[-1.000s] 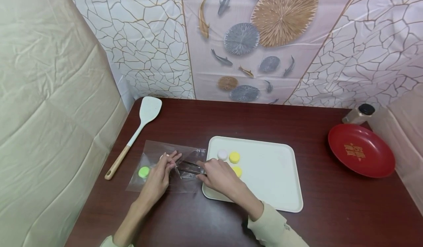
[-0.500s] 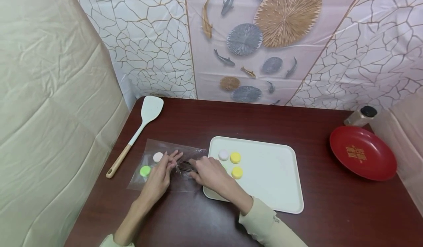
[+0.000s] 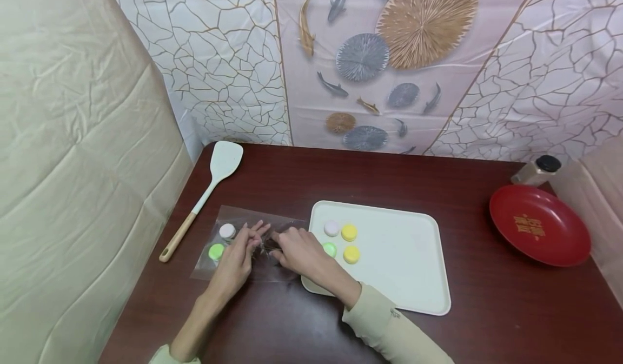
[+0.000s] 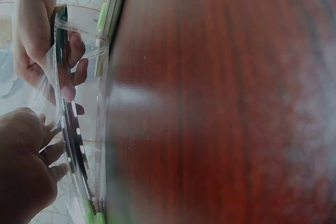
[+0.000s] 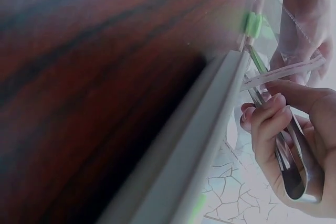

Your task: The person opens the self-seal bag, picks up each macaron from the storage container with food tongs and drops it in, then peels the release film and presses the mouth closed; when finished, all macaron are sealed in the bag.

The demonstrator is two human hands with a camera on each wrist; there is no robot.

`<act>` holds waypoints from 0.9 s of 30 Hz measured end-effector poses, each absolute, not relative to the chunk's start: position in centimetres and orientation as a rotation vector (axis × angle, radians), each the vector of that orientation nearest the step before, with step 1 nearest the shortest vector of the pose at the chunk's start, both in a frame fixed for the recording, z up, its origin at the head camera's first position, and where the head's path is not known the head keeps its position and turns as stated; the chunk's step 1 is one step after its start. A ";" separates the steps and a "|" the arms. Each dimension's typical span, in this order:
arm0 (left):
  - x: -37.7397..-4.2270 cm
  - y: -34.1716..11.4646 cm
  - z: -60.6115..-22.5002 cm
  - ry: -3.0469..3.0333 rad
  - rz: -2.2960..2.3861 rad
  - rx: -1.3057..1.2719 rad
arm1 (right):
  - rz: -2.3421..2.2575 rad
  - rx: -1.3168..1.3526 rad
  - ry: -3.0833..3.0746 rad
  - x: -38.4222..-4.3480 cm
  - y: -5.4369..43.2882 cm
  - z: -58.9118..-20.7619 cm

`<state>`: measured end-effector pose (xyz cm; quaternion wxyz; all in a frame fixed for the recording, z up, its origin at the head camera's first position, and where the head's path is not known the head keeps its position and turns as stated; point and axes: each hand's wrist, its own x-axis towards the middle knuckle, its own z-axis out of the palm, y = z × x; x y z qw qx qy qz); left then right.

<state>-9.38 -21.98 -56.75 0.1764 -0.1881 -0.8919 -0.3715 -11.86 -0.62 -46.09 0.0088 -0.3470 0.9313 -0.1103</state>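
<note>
Metal tongs [image 5: 293,182] are in my right hand [image 3: 302,253], their front end inside a clear plastic bag [image 3: 201,269]. My left hand [image 3: 236,256] pinches the film of the bag near its middle, fingers partly spread. Inside the bag, left of that hand, lie a pale pink macaron [image 3: 226,231] and a green macaron [image 3: 216,252]. Fingers hide the tong tips in the head view. Behind the right hand, a white tray [image 3: 394,277] carries a lavender macaron [image 3: 331,228], a second green macaron [image 3: 329,249] and two yellow macarons [image 3: 349,232].
A white spatula [image 3: 225,161] with a wooden handle lies at the left. At the far right stand a red plate [image 3: 540,226] and a black-capped jar [image 3: 535,172]. Fabric walls [image 3: 219,83] border the dark wooden table [image 3: 272,321] at the back and sides.
My right hand has moved left with the tongs, which reach deeper into the bag. The pale pink macaron has slid left from beside my left fingers. The left hand barely moves.
</note>
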 end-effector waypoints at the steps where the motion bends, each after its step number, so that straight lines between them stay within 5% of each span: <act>1: -9.4 -22.0 -56.7 -2.525 -1.052 -0.532 | -0.349 -1.085 2.909 -11.9 -0.6 -46.1; 27: -9.9 -22.4 -57.2 -2.542 -1.073 -0.503 | -0.597 -0.999 2.759 -11.9 3.0 -45.4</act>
